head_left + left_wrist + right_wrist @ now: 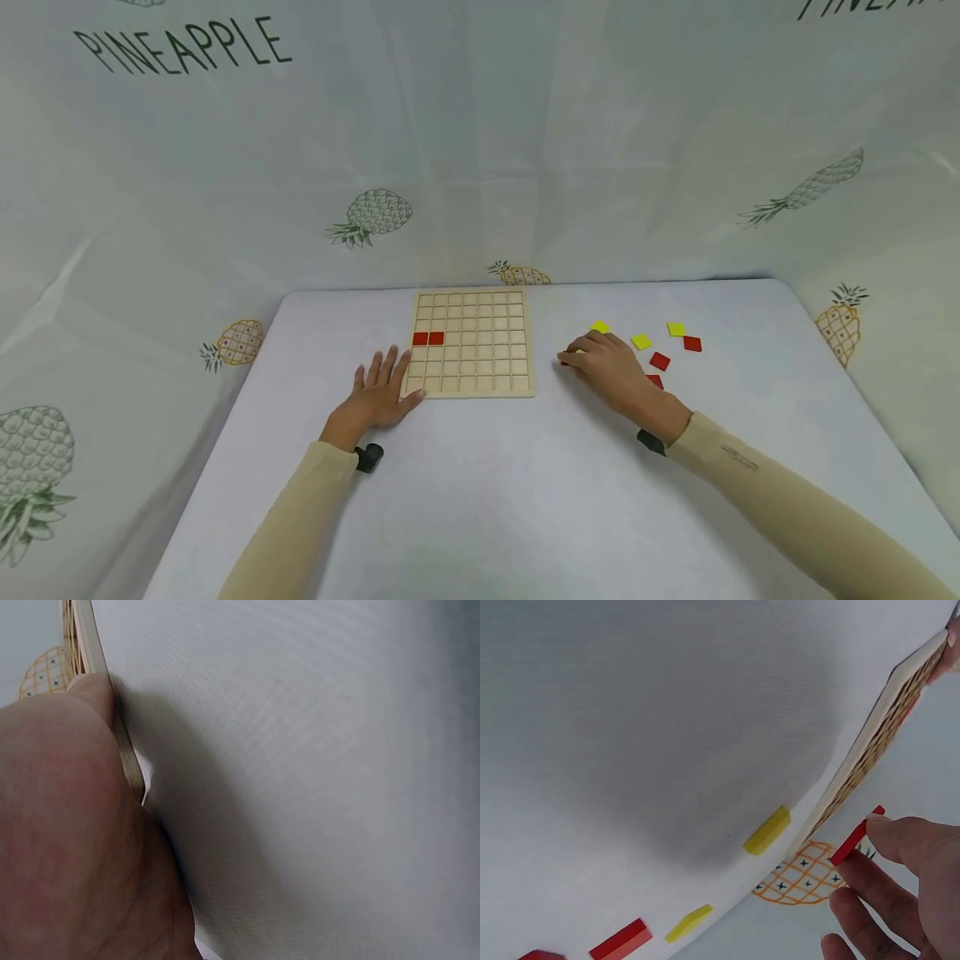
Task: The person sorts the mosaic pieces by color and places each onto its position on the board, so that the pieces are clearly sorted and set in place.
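A pale wooden grid board (483,360) lies on the table, with two red square tiles (428,338) side by side in cells at its left edge. My left hand (378,396) rests at the board's lower left corner, fingers spread and thumb on the edge. In the left wrist view the thumb (94,694) touches the board's rim. To the right of the board, my right hand (615,371) pinches a red tile (855,838) between thumb and fingers. A yellow tile (579,351) shows partly from behind those fingers.
Around and beyond the right hand lie loose tiles: yellow ones (641,342) and red ones (660,361), one red tile (655,381) partly covered by the wrist. A white cloth with printed pineapples (378,211) hangs behind the white table (480,500).
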### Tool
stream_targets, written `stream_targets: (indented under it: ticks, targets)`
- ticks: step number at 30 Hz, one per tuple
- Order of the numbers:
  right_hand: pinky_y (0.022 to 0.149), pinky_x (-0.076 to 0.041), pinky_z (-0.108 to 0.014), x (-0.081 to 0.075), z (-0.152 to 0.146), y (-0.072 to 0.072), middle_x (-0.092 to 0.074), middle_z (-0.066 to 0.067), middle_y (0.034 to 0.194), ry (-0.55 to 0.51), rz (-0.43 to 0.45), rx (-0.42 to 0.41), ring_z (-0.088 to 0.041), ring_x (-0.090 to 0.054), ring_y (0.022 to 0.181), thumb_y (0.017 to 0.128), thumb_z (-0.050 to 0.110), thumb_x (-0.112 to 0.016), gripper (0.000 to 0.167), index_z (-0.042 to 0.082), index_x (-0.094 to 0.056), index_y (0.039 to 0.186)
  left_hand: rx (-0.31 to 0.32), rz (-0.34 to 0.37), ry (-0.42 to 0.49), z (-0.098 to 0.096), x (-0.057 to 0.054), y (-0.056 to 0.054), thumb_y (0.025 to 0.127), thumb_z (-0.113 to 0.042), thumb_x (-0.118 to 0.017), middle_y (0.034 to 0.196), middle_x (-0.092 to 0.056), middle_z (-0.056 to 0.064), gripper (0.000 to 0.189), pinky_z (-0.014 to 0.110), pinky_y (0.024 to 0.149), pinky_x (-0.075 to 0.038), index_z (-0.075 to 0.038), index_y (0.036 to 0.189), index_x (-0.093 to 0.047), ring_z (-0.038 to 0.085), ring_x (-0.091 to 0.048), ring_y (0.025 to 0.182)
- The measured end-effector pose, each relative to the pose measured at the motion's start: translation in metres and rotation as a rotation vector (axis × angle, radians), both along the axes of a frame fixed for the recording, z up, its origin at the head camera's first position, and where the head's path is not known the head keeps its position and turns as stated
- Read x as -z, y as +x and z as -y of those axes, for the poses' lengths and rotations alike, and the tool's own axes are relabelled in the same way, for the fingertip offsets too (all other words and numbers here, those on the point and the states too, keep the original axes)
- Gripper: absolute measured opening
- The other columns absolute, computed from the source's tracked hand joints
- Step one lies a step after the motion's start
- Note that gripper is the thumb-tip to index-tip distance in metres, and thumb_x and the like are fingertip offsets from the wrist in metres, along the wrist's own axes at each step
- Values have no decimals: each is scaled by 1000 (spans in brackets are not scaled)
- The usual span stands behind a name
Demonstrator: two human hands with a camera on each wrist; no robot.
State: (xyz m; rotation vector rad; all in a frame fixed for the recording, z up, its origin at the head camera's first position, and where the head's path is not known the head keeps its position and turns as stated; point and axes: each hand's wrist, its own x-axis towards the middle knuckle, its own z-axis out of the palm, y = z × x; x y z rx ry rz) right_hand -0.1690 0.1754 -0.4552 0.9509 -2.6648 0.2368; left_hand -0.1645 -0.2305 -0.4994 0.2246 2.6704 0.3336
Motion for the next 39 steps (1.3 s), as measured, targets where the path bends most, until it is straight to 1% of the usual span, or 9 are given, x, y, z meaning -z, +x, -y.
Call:
stream_targets:
  ticks: [8,14,20,26,33,39]
  targets:
    - [86,-60,-40,-4,27,-7,-79,-6,103,-6,-6,-28,-28,-68,101,83,8,-91,29,8,-84,111,0,7,14,1,-2,1,111,-54,-42,175,16,21,88,68,125,8,-8,170,4,46,15,161]
    - [84,-57,-40,-4,54,-15,-79,-5,103,-26,-12,-57,-27,-68,100,85,8,-89,24,9,-85,109,0,18,8,0,-2,0,111,-54,-41,175,17,21,88,67,125,9,-8,170,4,45,16,161]
    - [81,-56,-39,-2,81,-27,-78,-4,100,-73,-35,-83,-25,-68,97,89,17,-87,17,10,-85,104,-2,17,15,-2,-5,1,111,-53,-41,175,17,21,87,67,125,10,-7,170,4,45,16,161]
    - [81,-56,-38,0,104,-38,-78,-3,101,-99,-5,-99,-25,-68,96,92,18,-83,14,11,-85,104,-4,29,9,-1,-5,1,111,-54,-41,175,18,20,88,67,125,10,-8,170,5,44,17,161]
    - [83,-57,-38,2,129,-50,-80,-3,106,-76,66,-83,-25,-68,96,95,13,-81,16,12,-85,110,8,15,8,1,-3,0,111,-53,-40,175,18,21,87,67,125,10,-7,170,5,44,17,161]
    - [90,-58,-39,0,148,-60,-80,-4,109,-55,126,-69,-25,-69,98,97,14,-79,17,12,-84,113,5,9,9,0,-2,-2,111,-54,-41,176,17,20,87,67,125,10,-8,170,4,43,16,161]
